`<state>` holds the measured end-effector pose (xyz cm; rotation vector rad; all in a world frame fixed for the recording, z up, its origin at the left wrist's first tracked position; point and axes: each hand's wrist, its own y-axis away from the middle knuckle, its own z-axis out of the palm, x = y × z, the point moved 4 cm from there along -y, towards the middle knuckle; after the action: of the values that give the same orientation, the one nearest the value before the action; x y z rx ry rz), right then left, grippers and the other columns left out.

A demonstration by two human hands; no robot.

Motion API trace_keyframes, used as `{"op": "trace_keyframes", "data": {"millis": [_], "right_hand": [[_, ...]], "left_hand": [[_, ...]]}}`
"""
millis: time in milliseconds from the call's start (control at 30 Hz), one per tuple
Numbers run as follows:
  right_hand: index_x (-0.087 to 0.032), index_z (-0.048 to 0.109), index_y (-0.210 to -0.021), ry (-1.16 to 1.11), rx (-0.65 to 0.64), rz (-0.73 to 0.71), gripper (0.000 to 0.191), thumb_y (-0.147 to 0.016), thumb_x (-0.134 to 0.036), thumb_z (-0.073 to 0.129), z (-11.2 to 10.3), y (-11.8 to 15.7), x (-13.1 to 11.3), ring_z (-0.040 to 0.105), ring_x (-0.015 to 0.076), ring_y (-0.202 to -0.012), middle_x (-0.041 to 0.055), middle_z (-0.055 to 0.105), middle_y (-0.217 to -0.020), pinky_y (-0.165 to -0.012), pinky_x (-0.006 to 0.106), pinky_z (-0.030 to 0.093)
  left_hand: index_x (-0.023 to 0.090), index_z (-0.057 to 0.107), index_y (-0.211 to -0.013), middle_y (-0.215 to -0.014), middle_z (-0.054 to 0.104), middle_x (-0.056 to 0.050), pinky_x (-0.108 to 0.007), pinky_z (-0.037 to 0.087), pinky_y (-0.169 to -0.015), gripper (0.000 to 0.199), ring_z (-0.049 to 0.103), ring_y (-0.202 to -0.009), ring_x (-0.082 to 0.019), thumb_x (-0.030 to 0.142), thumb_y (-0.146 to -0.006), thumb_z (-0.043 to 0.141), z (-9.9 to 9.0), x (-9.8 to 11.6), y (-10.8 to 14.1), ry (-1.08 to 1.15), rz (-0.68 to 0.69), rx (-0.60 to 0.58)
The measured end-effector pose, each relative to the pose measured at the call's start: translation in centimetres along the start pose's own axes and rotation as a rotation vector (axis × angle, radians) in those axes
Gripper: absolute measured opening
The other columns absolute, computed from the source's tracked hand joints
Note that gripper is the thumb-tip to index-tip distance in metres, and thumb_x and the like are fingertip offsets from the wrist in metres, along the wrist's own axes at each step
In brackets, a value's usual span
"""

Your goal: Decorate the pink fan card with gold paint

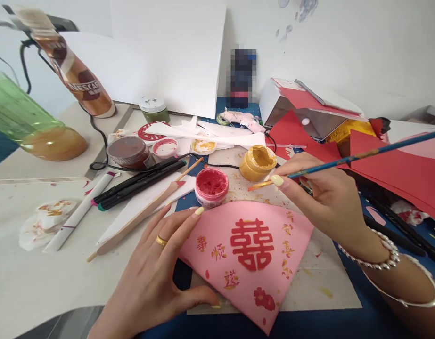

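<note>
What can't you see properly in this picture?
All in the head view:
- Dark thing by the wall: blurred into squares.
- Paintbrush: far end cut off by the right edge.
- Green bottle: top cut off by the left edge.
- Pink paper: left part hidden under the left hand.

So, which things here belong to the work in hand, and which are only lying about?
Seemingly in the work:
- brush, in the right hand
- pink paper, by the left hand
- red paint
- yellow paint

Probably just lying about:
- black pens
- coffee bottle
- green bottle
- tissue
</note>
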<state>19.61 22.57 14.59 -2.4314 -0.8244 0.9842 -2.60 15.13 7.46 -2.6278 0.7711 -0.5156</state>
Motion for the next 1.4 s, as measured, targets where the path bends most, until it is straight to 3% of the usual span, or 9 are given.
{"op": "trace_keyframes", "data": {"millis": [333,633,1133,1400], "right_hand": [[-0.02,0.063,-0.071,0.154,0.04,-0.072,0.015,-0.081,-0.028,0.055,2.4,-4.3,-0.2,0.053,0.0131,-0.059,0.0015,0.064,-0.067,-0.054,0.028,0.04],[-0.02,0.065,-0.073,0.147,-0.002,-0.061,0.016,-0.081,-0.028,0.054,3.3,-4.0,0.2,0.053,0.0132,-0.059,0.0025,0.066,-0.072,-0.055,0.028,0.039],[-0.02,0.064,-0.065,0.173,-0.056,-0.002,0.024,-0.082,-0.033,0.053,3.7,-4.2,0.5,0.05,0.0135,-0.055,0.0031,0.064,-0.066,-0.053,0.029,0.036],[-0.021,0.064,-0.068,0.16,-0.049,-0.033,0.018,-0.081,-0.029,0.055,3.7,-4.2,0.3,0.056,0.0143,-0.06,0.0023,0.068,-0.072,-0.055,0.029,0.04]], "left_hand": [[0.016,0.018,-0.138,-0.122,0.053,-0.017,-0.054,0.033,-0.101,0.111,0.042,-0.121,-0.034,0.076,-0.053,0.055,-0.3,0.1,0.1,0.003,-0.017,0.001],[0.02,0.016,-0.139,-0.123,0.053,-0.015,-0.055,0.034,-0.1,0.105,0.044,-0.12,-0.034,0.074,-0.057,0.054,-0.2,0.1,0.0,0.028,-0.06,-0.013],[0.018,0.016,-0.138,-0.123,0.052,-0.016,-0.055,0.033,-0.101,0.104,0.044,-0.12,-0.033,0.073,-0.058,0.055,-0.1,0.2,-0.1,0.034,-0.058,-0.035],[0.019,0.016,-0.139,-0.124,0.052,-0.016,-0.055,0.033,-0.101,0.104,0.044,-0.12,-0.033,0.072,-0.058,0.056,-0.1,0.1,0.1,0.042,-0.063,-0.034]]}}
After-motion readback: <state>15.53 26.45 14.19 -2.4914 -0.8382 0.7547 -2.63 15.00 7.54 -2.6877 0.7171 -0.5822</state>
